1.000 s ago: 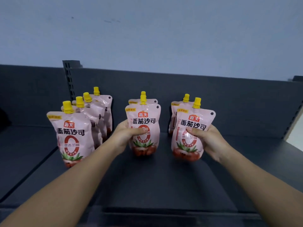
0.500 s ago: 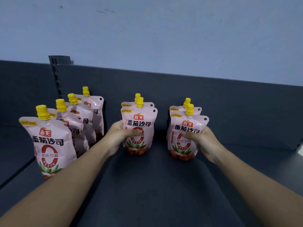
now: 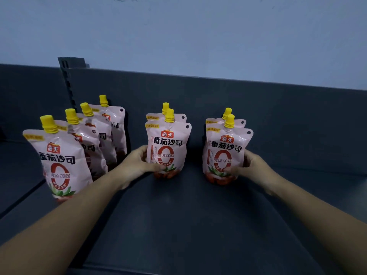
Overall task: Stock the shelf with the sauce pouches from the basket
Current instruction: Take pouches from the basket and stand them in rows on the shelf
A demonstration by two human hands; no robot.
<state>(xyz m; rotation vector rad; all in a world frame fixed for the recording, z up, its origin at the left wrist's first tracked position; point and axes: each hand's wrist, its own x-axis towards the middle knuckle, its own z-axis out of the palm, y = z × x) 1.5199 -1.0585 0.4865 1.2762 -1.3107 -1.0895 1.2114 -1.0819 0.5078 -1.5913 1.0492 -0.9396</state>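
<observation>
Shelf (image 3: 188,225): rear pouches (image 3: 215,122) mostly hidden behind fronts

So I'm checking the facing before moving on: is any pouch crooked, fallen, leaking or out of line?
Nothing stands out. All pouches stand upright with caps on, in three rows front to back. The left hand holds the middle front pouch, the right hand the right front pouch. No spill shows on the shelf.

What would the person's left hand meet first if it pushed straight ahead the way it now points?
The left hand already grips the front middle pouch; pushed on, that pouch would likely press the pouch behind it, though their gap is unclear.
</observation>
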